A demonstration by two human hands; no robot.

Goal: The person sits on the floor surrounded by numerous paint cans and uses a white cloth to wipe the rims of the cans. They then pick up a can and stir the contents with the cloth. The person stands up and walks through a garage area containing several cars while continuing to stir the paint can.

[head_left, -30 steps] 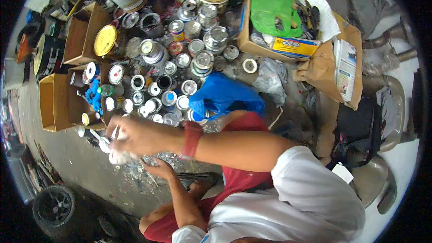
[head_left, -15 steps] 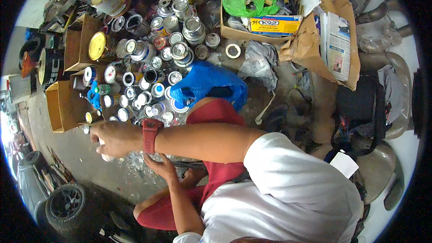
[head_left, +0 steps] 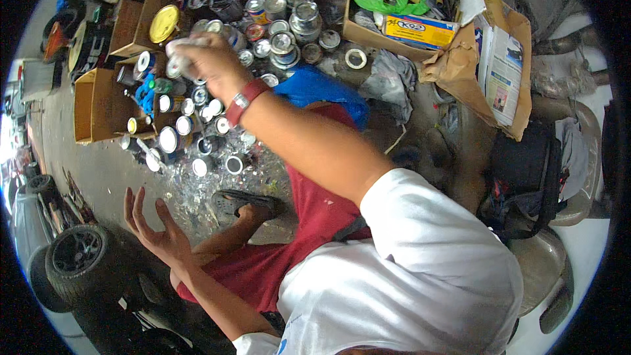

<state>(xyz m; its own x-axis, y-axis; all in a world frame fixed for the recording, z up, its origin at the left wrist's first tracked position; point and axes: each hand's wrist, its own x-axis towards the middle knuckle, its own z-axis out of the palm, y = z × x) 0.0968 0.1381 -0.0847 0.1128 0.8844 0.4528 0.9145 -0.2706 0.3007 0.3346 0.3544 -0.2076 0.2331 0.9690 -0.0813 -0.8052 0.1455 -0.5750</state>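
One blurred whitish thing sits in the right hand, its grip narrow around it, above the cans. From that hand, a yellow lid sits at ten o'clock, a blue bag toward four; the left hand, fingers spread, is near seven.

The right grip holds a blurred pale object.

Blurred pale thing of unclear kind in the right of 2 hands
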